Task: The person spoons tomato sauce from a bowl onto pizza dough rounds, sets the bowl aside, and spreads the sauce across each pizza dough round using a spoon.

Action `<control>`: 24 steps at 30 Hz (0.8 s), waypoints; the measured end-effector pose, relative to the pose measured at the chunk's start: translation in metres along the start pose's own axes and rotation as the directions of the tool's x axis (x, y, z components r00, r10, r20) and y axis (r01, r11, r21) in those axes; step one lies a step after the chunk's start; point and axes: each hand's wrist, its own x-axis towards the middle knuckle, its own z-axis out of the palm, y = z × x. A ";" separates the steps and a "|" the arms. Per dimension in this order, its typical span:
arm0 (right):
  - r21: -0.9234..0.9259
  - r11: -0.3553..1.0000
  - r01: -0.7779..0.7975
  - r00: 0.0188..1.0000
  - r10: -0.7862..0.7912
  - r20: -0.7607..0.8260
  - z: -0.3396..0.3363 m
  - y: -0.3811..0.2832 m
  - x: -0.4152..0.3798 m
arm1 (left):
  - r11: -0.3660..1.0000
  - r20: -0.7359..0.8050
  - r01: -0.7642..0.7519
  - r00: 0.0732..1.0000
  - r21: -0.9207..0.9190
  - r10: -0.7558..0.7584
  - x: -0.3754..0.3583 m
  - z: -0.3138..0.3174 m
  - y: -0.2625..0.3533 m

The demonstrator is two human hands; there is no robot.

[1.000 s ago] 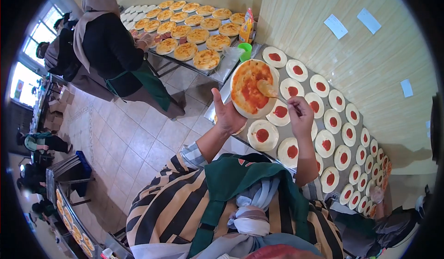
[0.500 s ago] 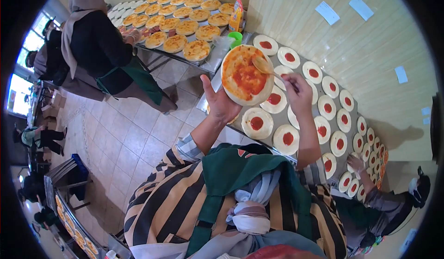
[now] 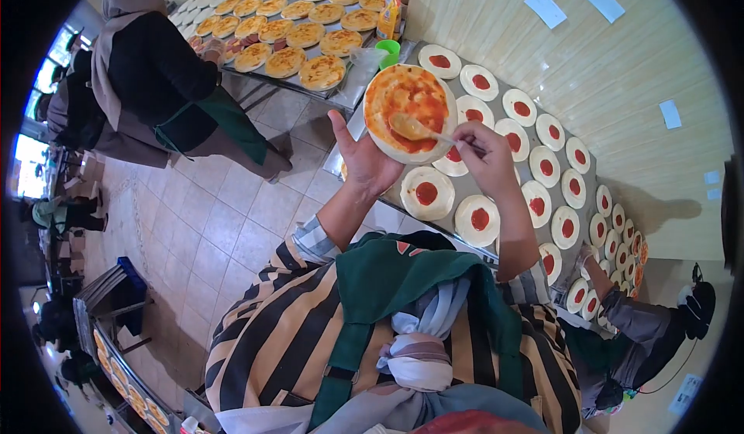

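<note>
A round pizza base (image 3: 403, 97), smeared with red-orange sauce almost to its pale rim, is held up above the table. My left hand (image 3: 370, 164) supports it from below, thumb apart at the left; most of its fingers are hidden under the dough. In my right hand (image 3: 487, 153) the fingers are closed round the handle of a spoon (image 3: 408, 126). The spoon's bowl rests on the sauce in the lower part of the base. Just below lie dough rounds, among them one (image 3: 426, 194) with a single red sauce spot in its middle.
Many spotted dough rounds cover the metal table (image 3: 508, 182). Sauced bases (image 3: 322, 72) fill another table at the back left, near a green cup (image 3: 389, 53) and an orange pouch (image 3: 389, 14). One person (image 3: 167, 70) works there; another (image 3: 635, 333) reaches in at right.
The spoon has moved from the upper right of the base down and left across the sauce. My right hand has lowered slightly. The co-worker's hand at the right has shifted.
</note>
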 end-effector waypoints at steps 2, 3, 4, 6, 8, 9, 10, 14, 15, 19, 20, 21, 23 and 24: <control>-0.075 0.996 -0.037 0.999 0.040 0.033 -0.014 0.004 -0.004 | 1.000 -0.009 -0.003 1.000 -0.016 0.002 -0.001 -0.004 0.001; -0.038 0.998 -0.052 0.999 0.051 -0.012 -0.019 0.005 -0.003 | 1.000 -0.019 -0.005 1.000 -0.030 0.004 0.000 -0.006 0.001; -0.001 0.998 -0.067 0.996 0.067 -0.062 -0.020 0.004 -0.003 | 0.999 -0.029 -0.002 1.000 -0.045 0.000 0.000 -0.007 0.001; 0.009 0.998 0.055 0.992 -0.054 -0.116 -0.002 -0.001 0.000 | 1.000 -0.050 0.006 0.999 -0.017 -0.007 -0.002 -0.005 0.000; -0.043 0.999 0.008 0.999 -0.007 0.037 0.011 -0.014 -0.003 | 1.000 -0.067 0.004 0.998 0.014 -0.003 -0.001 -0.005 -0.001; -0.027 1.000 0.000 1.000 0.001 0.018 0.015 -0.016 -0.008 | 1.000 -0.077 -0.016 0.997 0.024 0.018 0.000 -0.007 -0.001; -0.024 1.000 0.005 1.000 -0.005 0.022 0.012 -0.013 -0.013 | 0.999 -0.087 -0.040 0.995 0.036 0.043 0.001 -0.010 -0.001; -0.082 0.996 -0.028 0.995 0.020 -0.102 -0.021 0.017 -0.020 | 0.998 -0.109 -0.051 0.993 0.020 0.053 -0.001 -0.015 0.002; -0.139 0.990 0.010 0.986 -0.033 -0.162 -0.020 0.018 -0.014 | 0.999 -0.108 -0.042 0.993 -0.005 0.042 -0.001 -0.016 0.003; -0.177 0.983 -0.042 0.984 0.010 -0.178 -0.007 0.002 -0.010 | 0.999 -0.120 -0.038 0.992 -0.013 0.036 0.000 -0.006 0.000; -0.187 0.980 -0.068 0.991 0.045 -0.128 -0.005 -0.002 -0.013 | 0.999 -0.114 -0.037 0.993 -0.011 0.036 0.000 -0.006 0.001; -0.101 0.994 -0.034 0.993 0.022 -0.119 -0.006 -0.004 -0.019 | 0.999 -0.108 -0.029 0.994 -0.034 0.025 0.000 -0.008 0.001; -0.211 0.977 -0.033 0.990 0.004 -0.138 -0.026 -0.003 -0.023 | 0.998 -0.101 -0.023 0.995 -0.058 0.017 -0.001 -0.013 0.002; -0.317 0.948 -0.039 0.987 -0.013 -0.161 -0.032 -0.001 -0.025 | 0.998 -0.108 -0.010 0.994 -0.062 0.003 -0.001 -0.016 0.002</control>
